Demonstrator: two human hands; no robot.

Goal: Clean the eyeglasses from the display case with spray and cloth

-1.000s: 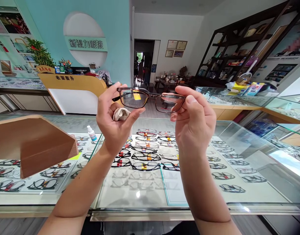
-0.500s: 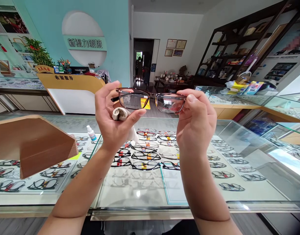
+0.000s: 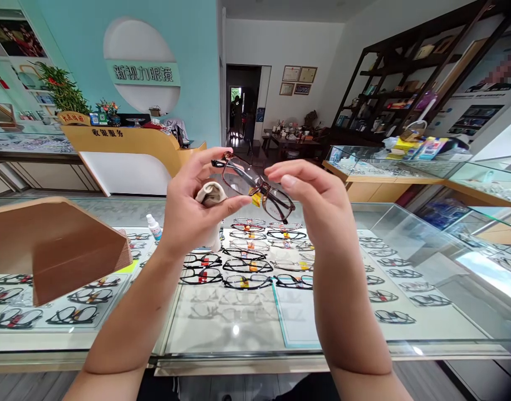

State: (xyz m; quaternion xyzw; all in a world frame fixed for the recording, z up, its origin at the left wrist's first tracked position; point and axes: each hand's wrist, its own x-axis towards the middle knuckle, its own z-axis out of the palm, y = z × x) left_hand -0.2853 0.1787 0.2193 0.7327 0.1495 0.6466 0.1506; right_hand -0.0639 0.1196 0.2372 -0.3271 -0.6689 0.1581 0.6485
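A pair of dark brown-framed eyeglasses (image 3: 261, 189) is held up above the glass counter, tilted down to the right, with a yellow tag by the bridge. My left hand (image 3: 197, 203) grips them at their left end. A rolled pale cleaning cloth (image 3: 211, 193) is tucked in the same palm, its loose end hanging below. Close by the right lens is my right hand (image 3: 322, 197), its thumb and fingers apart and apparently off the frame. Below both hands, several rows of eyeglasses (image 3: 247, 266) show inside the glass display case (image 3: 205, 348).
A brown cardboard-like box (image 3: 72, 245) juts in at the left. Beside it stands a small white spray bottle (image 3: 154, 226). A light sheet with a teal edge (image 3: 297, 317) is at the case's front. Further back are a cashier counter (image 3: 122, 167) and more glass cases (image 3: 384, 172).
The eyeglasses have swung from level to a slant, right end lower. My right hand has released their right side and shifted slightly left. My left hand keeps its grip and the cloth.
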